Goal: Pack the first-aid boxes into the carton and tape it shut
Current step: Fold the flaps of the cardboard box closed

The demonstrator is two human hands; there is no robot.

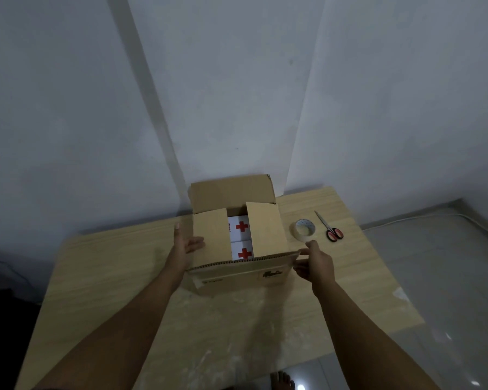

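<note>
Sitting on the worktop (pixel 102 277), the carton (pixel 237 266) shows 2 first-aid boxes (pixel 238 228) between folded side flaps; left hand (pixel 185 244) spread against its side, right hand (pixel 314 263) pinching the near flap

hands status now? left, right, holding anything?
Left hand: open, fingers straight against the carton's left flap.
Right hand: pinching the corner of the carton's near flap.
</note>
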